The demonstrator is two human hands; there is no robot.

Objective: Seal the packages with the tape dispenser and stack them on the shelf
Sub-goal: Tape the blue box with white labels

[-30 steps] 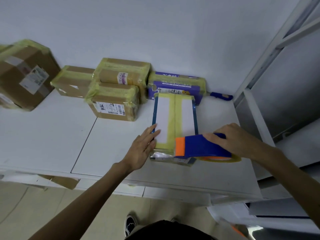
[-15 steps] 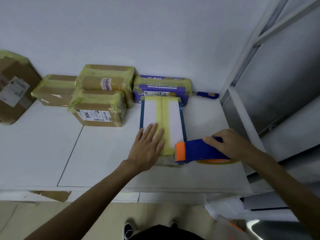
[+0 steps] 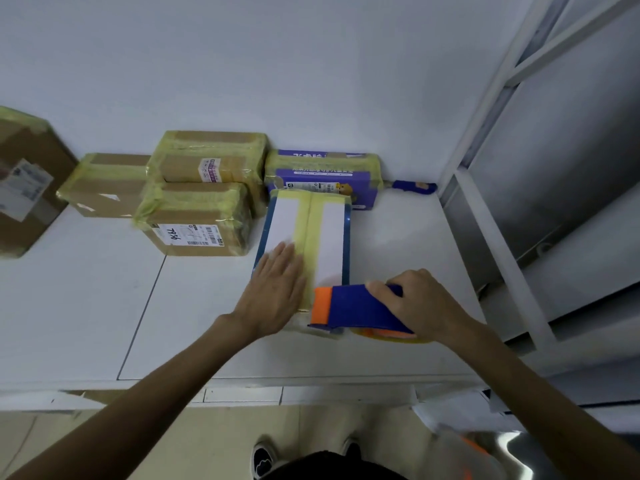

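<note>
Package: we've got the flat white-topped box with blue edges (image 3: pixel 330 237) lying on the white worktop (image 3: pixel 86 306), with a yellow tape strip (image 3: pixel 308 233) down its middle. Its far end sits just by the purple printed box (image 3: pixel 325 176).
Left hand: our left hand (image 3: pixel 273 292) lies flat on the box's near left part, fingers straight and pressing down.
Right hand: our right hand (image 3: pixel 420 306) has its fingers wrapped round the blue tape dispenser with an orange front (image 3: pixel 349 306), which is at the box's near end.
Behind: three taped brown cardboard boxes (image 3: pixel 197 223) are clustered by the wall, and a larger brown carton (image 3: pixel 24 188) stands far left.
Right side: there's the grey metal shelf frame (image 3: pixel 502 244).
</note>
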